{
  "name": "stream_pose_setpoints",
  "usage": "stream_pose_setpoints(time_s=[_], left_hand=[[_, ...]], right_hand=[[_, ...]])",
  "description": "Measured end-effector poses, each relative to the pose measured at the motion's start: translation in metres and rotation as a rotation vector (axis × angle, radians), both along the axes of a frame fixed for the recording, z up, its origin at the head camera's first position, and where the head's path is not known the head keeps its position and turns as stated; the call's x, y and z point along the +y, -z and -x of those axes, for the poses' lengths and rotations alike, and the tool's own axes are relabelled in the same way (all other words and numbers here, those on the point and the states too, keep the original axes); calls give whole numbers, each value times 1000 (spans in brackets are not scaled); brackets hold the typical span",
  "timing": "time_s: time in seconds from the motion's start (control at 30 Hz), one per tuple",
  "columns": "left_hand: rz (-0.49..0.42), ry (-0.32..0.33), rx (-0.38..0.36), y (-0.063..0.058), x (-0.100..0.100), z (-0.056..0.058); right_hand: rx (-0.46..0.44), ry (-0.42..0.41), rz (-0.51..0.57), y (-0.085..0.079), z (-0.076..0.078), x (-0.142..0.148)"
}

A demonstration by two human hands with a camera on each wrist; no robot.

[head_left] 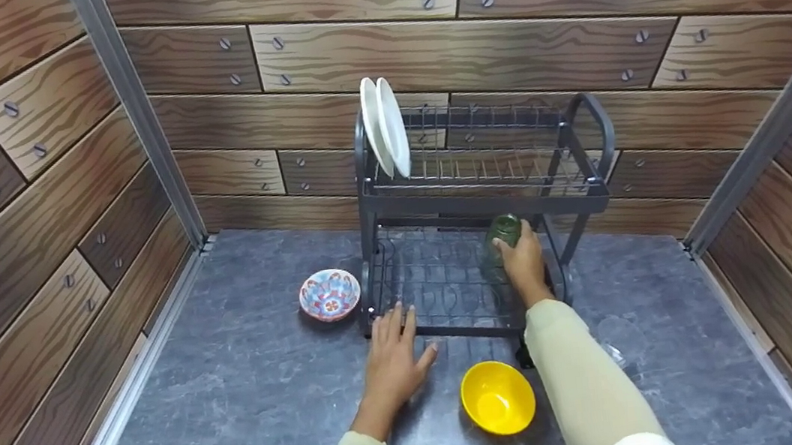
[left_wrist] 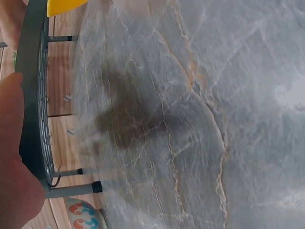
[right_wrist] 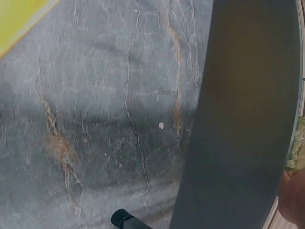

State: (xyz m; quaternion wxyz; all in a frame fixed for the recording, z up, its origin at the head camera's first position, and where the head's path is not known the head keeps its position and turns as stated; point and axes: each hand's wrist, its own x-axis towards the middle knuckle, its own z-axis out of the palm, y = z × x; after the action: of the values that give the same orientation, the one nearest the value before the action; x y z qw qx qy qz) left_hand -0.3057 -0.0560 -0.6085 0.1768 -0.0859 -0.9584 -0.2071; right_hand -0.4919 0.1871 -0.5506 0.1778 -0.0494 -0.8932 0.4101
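My right hand [head_left: 526, 263] grips a green glass [head_left: 505, 230] at the right side of the lower tier of a dark two-tier dish rack [head_left: 487, 198]. In the right wrist view, the rack's broad front rail [right_wrist: 238, 119] fills much of the picture, with a sliver of the green glass [right_wrist: 298, 148] beyond it. My left hand [head_left: 392, 366] has its fingers spread, fingertips at the rack's front left corner. The left wrist view has that hand [left_wrist: 16, 186] beside the dark rail [left_wrist: 32, 109]; nothing shows in its grasp.
Two white plates [head_left: 393, 128] stand on edge at the upper tier's left. Left of the rack sits a patterned bowl [head_left: 329, 296], and a yellow bowl [head_left: 497, 397] lies in front between my arms. A clear glass item [head_left: 618, 342] is right of my right forearm. Wood-print walls [head_left: 219, 138] enclose the surface.
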Motion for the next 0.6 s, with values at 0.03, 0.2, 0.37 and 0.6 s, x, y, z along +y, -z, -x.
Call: stream_pose_setpoints(time_s=[0.03, 0.2, 0.37, 0.6], left_hand=[[0, -1, -1, 0, 1, 0], [18, 6, 11, -1, 4, 1], [20, 14, 24, -2, 5, 0], [32, 8, 51, -1, -1, -1]], right_hand=[[-11, 6, -12, 0, 0, 1], [-71, 42, -59, 2, -6, 4], [-49, 26, -32, -2, -17, 3], [22, -33, 50, -9, -44, -5]])
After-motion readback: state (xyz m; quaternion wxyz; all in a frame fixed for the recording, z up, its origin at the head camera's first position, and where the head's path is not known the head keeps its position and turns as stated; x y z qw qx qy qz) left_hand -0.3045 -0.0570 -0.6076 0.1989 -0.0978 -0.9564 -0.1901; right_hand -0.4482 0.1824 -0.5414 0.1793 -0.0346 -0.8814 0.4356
